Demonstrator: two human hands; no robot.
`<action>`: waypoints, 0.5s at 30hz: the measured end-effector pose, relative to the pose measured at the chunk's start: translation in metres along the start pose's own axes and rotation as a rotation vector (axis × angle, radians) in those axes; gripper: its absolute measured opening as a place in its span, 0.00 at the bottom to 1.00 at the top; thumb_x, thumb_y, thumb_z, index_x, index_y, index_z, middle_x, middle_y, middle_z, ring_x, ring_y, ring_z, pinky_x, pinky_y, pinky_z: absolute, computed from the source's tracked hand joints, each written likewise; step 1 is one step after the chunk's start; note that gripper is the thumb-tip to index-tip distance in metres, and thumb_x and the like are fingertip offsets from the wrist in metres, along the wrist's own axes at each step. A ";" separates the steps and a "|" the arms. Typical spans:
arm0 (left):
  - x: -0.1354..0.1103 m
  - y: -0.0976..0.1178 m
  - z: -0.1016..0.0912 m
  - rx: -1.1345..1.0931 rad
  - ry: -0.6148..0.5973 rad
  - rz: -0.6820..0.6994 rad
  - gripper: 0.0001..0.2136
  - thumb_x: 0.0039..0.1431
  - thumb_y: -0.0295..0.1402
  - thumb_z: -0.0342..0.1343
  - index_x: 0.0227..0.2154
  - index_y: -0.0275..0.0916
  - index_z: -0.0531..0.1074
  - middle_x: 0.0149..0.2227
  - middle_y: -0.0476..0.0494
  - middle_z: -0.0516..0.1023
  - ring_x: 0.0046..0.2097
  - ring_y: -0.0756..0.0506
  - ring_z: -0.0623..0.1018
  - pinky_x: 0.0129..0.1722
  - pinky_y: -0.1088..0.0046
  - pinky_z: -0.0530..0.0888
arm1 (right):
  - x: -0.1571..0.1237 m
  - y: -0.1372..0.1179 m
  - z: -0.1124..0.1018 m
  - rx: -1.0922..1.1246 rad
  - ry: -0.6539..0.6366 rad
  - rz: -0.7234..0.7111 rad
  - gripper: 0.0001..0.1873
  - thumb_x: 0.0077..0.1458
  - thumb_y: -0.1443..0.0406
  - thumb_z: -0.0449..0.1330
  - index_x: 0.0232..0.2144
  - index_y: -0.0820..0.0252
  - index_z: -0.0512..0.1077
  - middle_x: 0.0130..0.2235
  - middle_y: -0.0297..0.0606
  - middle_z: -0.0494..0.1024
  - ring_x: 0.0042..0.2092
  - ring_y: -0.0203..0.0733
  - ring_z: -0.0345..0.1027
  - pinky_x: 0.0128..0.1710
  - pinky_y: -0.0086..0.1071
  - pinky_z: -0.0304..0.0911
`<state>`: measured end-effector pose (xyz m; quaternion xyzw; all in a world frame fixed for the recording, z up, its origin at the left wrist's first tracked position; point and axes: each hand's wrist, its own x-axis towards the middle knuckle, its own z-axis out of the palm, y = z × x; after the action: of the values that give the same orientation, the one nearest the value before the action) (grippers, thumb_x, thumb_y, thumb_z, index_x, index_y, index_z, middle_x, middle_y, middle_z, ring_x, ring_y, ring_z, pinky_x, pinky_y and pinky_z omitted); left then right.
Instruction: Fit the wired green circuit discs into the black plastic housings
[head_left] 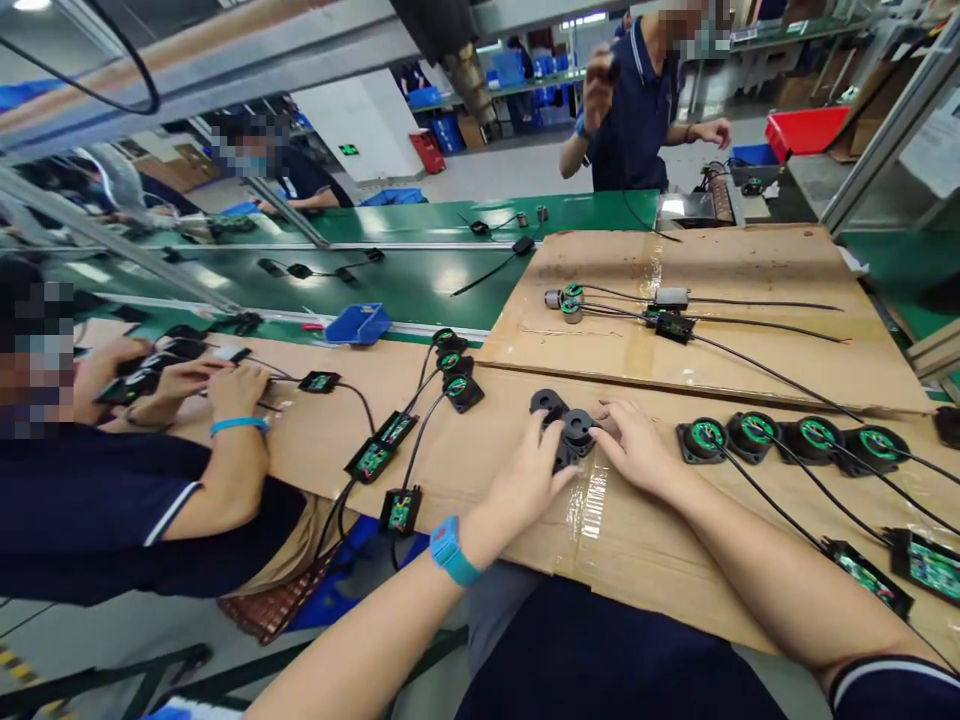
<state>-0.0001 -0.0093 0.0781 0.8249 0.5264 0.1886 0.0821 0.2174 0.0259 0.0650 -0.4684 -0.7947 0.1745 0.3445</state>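
Note:
Several black round housings with centre holes sit close together on the cardboard in front of me. My left hand is on this group from the left, its fingers and thumb closed around a housing. From the right, my right hand has its fingertips at the edge of the front black round housing, pinching it. Parts of the housings are hidden under my left fingers. A blue wrist strap is on my left wrist.
Wired round housings stand in a row at right, cabled to black circuit-board boxes. More wired housings and boxes lie at left. Wired assemblies rest on a raised cardboard sheet. A co-worker's hands work at left.

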 end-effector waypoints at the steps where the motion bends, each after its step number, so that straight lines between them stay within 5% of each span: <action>1: -0.005 -0.004 -0.004 -0.042 0.006 -0.002 0.26 0.61 0.38 0.62 0.58 0.41 0.58 0.62 0.30 0.60 0.59 0.33 0.72 0.56 0.52 0.74 | 0.002 -0.004 0.000 -0.034 -0.018 -0.023 0.10 0.66 0.62 0.58 0.46 0.60 0.70 0.57 0.50 0.71 0.62 0.50 0.60 0.63 0.48 0.58; 7: -0.008 -0.015 -0.016 -0.139 -0.188 0.003 0.05 0.63 0.29 0.58 0.39 0.39 0.67 0.46 0.39 0.71 0.48 0.40 0.76 0.51 0.59 0.75 | 0.023 -0.038 0.007 -0.373 -0.309 -0.019 0.10 0.64 0.63 0.61 0.44 0.64 0.73 0.50 0.53 0.73 0.53 0.53 0.66 0.54 0.45 0.64; 15: 0.002 -0.016 -0.021 -0.164 -0.218 -0.027 0.09 0.57 0.28 0.63 0.39 0.38 0.70 0.42 0.40 0.73 0.44 0.40 0.77 0.48 0.61 0.75 | 0.040 -0.039 0.009 -0.481 -0.394 -0.043 0.08 0.63 0.67 0.61 0.43 0.66 0.73 0.47 0.52 0.75 0.50 0.51 0.67 0.51 0.39 0.63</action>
<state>-0.0217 -0.0018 0.0926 0.8240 0.5082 0.1390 0.2084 0.1733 0.0417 0.0973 -0.4765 -0.8745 0.0617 0.0666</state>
